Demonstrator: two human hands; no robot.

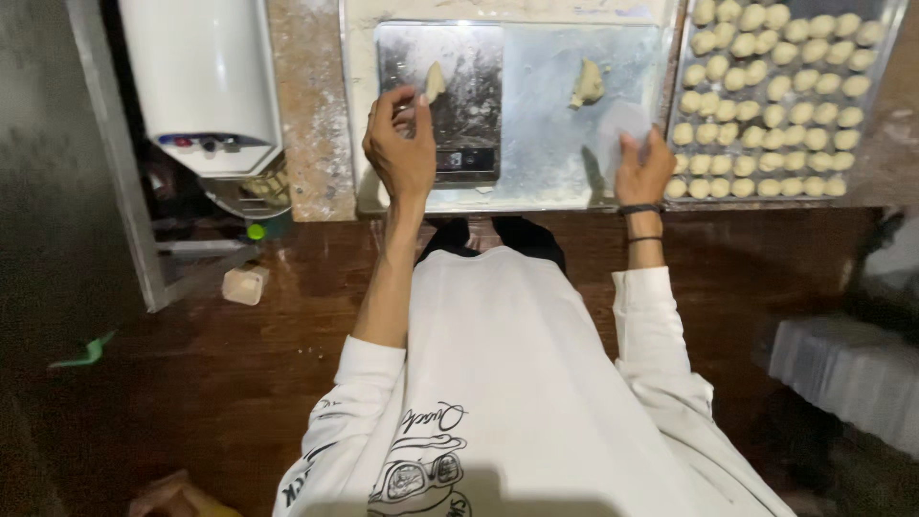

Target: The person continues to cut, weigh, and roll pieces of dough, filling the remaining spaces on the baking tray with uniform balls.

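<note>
My left hand (400, 144) is raised over a digital scale (459, 115) with a steel platform and pinches a small piece of pale dough (434, 83) at its fingertips. My right hand (643, 170) lies palm down on the floured steel table (546, 153), by the left edge of a tray (676, 57); motion blur hides what is under it. A larger dough lump (588, 84) sits on the table between my hands. The tray holds several rows of small dough balls (766, 96).
A white cylindrical appliance (201, 77) stands to the left of the table beside a metal frame (124, 191). On the brown floor lie a small pale block (245, 284) and a green scrap (86, 352). A grey padded object (842, 373) is at the right.
</note>
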